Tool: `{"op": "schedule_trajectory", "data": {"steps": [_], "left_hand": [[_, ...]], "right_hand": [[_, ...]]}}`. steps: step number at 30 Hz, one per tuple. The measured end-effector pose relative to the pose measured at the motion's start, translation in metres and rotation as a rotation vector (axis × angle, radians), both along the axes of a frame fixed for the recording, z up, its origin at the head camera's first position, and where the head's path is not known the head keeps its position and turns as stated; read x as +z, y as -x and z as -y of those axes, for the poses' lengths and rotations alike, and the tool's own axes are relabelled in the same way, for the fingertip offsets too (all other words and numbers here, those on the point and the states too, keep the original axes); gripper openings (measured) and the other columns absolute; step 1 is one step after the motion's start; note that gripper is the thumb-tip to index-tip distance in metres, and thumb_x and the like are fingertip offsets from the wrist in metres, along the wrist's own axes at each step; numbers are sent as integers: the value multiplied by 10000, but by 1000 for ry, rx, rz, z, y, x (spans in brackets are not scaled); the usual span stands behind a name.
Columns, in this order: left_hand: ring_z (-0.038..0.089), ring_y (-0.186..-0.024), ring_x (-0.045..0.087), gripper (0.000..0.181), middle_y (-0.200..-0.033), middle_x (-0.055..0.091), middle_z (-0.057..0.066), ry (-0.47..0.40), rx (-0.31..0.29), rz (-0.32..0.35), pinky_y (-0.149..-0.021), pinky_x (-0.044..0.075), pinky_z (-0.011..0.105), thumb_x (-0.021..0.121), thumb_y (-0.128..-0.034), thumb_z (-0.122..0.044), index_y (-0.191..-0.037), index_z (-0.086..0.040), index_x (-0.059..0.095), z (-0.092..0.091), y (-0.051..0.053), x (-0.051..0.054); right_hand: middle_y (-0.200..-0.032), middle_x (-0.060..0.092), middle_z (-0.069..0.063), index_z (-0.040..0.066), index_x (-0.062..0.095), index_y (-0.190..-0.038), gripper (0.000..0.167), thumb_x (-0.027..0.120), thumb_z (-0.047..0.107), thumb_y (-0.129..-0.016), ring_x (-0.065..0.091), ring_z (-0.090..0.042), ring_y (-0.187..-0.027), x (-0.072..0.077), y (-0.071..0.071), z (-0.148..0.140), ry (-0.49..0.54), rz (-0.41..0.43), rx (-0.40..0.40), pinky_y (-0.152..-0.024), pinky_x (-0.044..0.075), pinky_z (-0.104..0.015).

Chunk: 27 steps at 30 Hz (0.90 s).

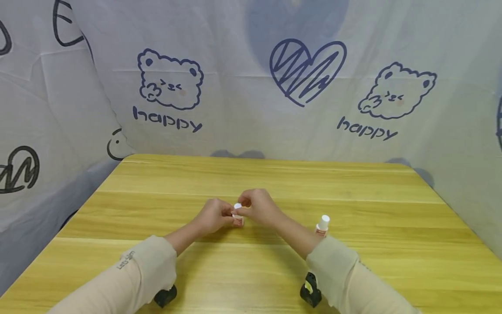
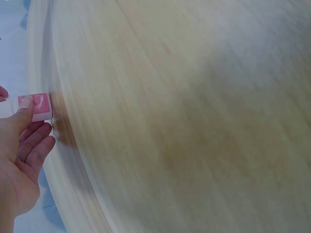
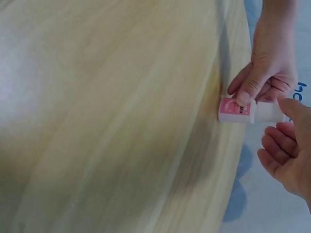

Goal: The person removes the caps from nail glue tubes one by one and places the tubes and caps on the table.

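Note:
A small white bottle (image 3: 235, 110) with a pink label and a white cap (image 3: 270, 112) stands on the table near its middle. My left hand (image 1: 213, 216) pinches the bottle's body between thumb and fingers, and in the left wrist view the thumb lies across the pink label (image 2: 41, 106). My right hand (image 1: 259, 206) holds the cap at the top, thumb on one side and fingers on the other. A second white-capped bottle (image 1: 323, 224) stands to the right, its lower part hidden behind my right sleeve.
The wooden table (image 1: 251, 266) has light yellow planks. Behind it hangs a pale cloth (image 1: 235, 100) printed with bears and a heart. Black wrist devices (image 1: 310, 290) sit under both forearms.

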<state>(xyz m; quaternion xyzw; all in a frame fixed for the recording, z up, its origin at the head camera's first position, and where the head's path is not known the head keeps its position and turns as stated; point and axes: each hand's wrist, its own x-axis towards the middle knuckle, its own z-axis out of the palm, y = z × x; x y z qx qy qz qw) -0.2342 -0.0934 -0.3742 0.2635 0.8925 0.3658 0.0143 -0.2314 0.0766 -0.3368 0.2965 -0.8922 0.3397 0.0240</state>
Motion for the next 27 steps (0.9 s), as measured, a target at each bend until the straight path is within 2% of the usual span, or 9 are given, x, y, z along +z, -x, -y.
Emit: {"op": "schedule_trajectory", "data": {"steps": [5, 10, 14, 19, 24, 27], "left_hand": [[61, -663, 585, 41, -790, 723, 106, 5, 5, 5, -573, 447, 162, 678, -804, -3, -763, -4, 683, 0, 0, 0], [48, -665, 584, 36, -789, 726, 101, 11, 15, 12, -584, 457, 160, 689, -804, -26, -811, 3, 708, 0, 0, 0], [37, -633, 554, 51, -768, 725, 105, -4, 16, 49, -568, 445, 157, 698, -801, -39, -774, 4, 704, 0, 0, 2], [41, -596, 517, 63, -747, 720, 117, -20, 1, 66, -540, 433, 158, 691, -803, -23, -754, 16, 697, 0, 1, 3], [98, -688, 646, 70, -798, 726, 129, -31, -19, 89, -581, 487, 162, 690, -808, -39, -809, 25, 718, 0, 1, 3], [105, -711, 657, 83, -812, 727, 128, -31, -29, 89, -592, 492, 165, 693, -806, -50, -831, 22, 727, 0, 2, 2]], "right_hand": [[-727, 684, -99, -13, 680, -764, 118, 729, 92, -785, 582, -103, -635, -4, -1, 2, 54, -22, -31, -584, 462, -142], [-722, 692, -99, -14, 691, -757, 98, 729, 72, -781, 607, -120, -638, -4, -1, 2, 58, -34, -36, -588, 473, -142], [-726, 699, -97, -15, 700, -764, 95, 729, 73, -780, 614, -118, -639, -2, -2, 3, 42, -24, -35, -586, 472, -139], [-757, 704, -95, -5, 705, -787, 85, 723, 77, -790, 611, -105, -650, 0, -2, 2, 19, 19, -36, -593, 474, -135], [-769, 704, -86, 1, 707, -821, 74, 705, 74, -808, 569, -67, -635, 2, -1, 1, -1, 74, -23, -579, 455, -135], [-768, 701, -85, -2, 704, -834, 73, 690, 68, -822, 555, -61, -638, 3, -1, 0, -10, 99, -12, -576, 446, -137]]}}
